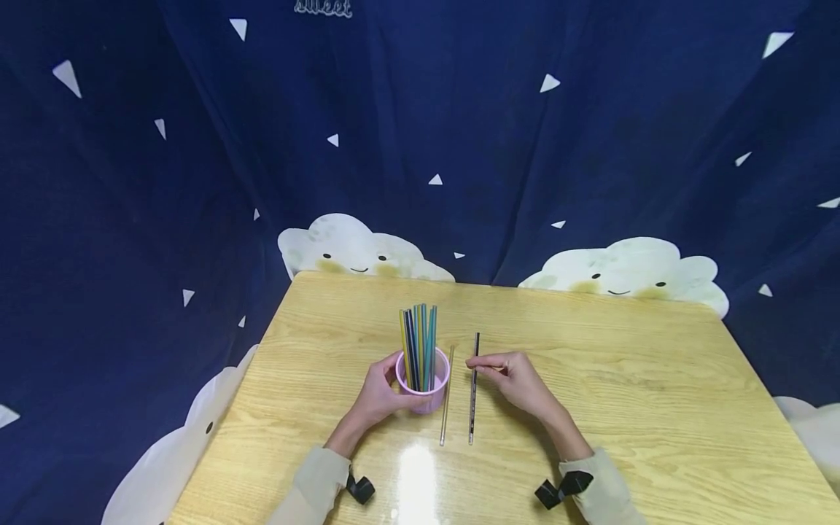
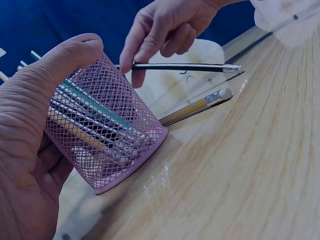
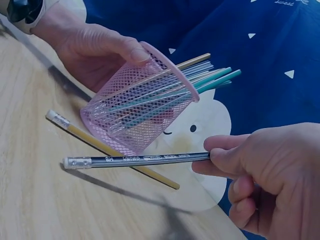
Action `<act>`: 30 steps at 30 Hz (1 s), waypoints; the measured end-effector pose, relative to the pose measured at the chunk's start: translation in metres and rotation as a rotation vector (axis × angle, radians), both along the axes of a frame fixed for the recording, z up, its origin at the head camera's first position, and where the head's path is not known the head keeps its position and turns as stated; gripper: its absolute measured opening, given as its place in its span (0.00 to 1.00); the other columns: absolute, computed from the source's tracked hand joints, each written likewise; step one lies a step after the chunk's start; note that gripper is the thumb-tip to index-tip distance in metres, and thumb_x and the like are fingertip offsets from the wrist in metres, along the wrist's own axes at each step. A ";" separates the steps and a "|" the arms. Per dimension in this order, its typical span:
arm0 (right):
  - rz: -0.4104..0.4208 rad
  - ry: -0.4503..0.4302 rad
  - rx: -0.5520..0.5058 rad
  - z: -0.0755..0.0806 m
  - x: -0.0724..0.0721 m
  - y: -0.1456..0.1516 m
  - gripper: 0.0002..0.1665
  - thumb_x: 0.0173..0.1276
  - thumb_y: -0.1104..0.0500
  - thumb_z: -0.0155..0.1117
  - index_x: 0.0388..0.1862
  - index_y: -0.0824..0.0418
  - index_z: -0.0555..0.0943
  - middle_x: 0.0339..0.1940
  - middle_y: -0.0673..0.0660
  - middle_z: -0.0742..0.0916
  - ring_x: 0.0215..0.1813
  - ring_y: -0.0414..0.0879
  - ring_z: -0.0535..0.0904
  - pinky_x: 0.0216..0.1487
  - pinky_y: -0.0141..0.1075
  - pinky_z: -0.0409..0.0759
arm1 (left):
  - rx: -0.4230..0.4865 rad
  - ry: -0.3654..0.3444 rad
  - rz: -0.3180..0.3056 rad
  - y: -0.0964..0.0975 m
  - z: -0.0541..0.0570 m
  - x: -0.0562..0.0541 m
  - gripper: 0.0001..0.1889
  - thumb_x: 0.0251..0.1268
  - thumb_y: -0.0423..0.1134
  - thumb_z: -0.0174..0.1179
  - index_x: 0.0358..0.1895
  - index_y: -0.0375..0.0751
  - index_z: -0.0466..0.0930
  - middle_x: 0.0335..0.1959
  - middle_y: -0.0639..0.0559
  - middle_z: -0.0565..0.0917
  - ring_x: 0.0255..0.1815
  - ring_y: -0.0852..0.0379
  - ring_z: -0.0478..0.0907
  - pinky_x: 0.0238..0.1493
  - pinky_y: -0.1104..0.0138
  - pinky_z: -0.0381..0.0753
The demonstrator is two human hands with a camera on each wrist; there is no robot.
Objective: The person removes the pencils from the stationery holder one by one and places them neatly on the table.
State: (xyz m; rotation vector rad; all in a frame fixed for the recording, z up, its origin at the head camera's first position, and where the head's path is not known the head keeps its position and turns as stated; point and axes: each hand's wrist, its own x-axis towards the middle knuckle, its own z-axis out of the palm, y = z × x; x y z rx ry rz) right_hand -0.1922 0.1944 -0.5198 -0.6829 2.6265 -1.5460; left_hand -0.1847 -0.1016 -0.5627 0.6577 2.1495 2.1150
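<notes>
A pink mesh pencil cup [image 1: 429, 402] stands on the table with several yellow, dark and teal pencils [image 1: 420, 350] leaning in it. My left hand [image 1: 380, 394] grips the cup from its left side, thumb near the rim in the left wrist view. Between thumb and fingertips, my right hand [image 1: 518, 379] pinches a black pencil [image 3: 135, 160] with a white eraser. In the right wrist view this pencil shows a shadow below it, so it seems a little off the tabletop. A yellow pencil [image 3: 95, 142] lies on the table between the cup and the black pencil.
The light wooden table [image 1: 630, 379] reaches back to a dark blue curtain [image 1: 420, 131] with white triangles and smiling clouds. A bright light reflection [image 1: 417, 481] shows on the wood near the front. Each wrist carries a black strap.
</notes>
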 end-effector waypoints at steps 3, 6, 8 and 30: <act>0.005 -0.001 0.036 -0.004 0.001 -0.001 0.11 0.74 0.66 0.67 0.50 0.66 0.90 0.49 0.56 0.93 0.55 0.47 0.87 0.51 0.29 0.85 | 0.005 0.011 0.000 0.000 0.000 0.001 0.41 0.43 0.28 0.82 0.67 0.35 0.78 0.59 0.40 0.86 0.59 0.49 0.83 0.67 0.64 0.80; -0.009 0.001 0.049 -0.008 0.001 -0.002 0.10 0.74 0.66 0.67 0.50 0.65 0.90 0.49 0.56 0.93 0.55 0.47 0.87 0.49 0.30 0.86 | 0.004 0.007 0.003 0.000 0.000 0.002 0.41 0.42 0.28 0.82 0.67 0.35 0.78 0.59 0.40 0.86 0.59 0.50 0.83 0.67 0.64 0.80; -0.014 0.004 0.044 -0.011 0.000 -0.003 0.10 0.73 0.67 0.67 0.50 0.65 0.90 0.49 0.56 0.93 0.55 0.46 0.87 0.49 0.29 0.86 | 0.003 0.002 0.006 0.000 0.000 0.002 0.41 0.41 0.28 0.82 0.67 0.36 0.79 0.59 0.41 0.86 0.59 0.51 0.83 0.66 0.65 0.80; -0.047 -0.022 0.060 -0.020 0.004 -0.017 0.10 0.73 0.67 0.67 0.50 0.64 0.90 0.48 0.56 0.93 0.56 0.53 0.88 0.57 0.37 0.86 | -0.006 0.001 0.004 0.000 -0.001 0.000 0.39 0.42 0.29 0.83 0.65 0.37 0.80 0.57 0.42 0.87 0.58 0.46 0.84 0.66 0.64 0.81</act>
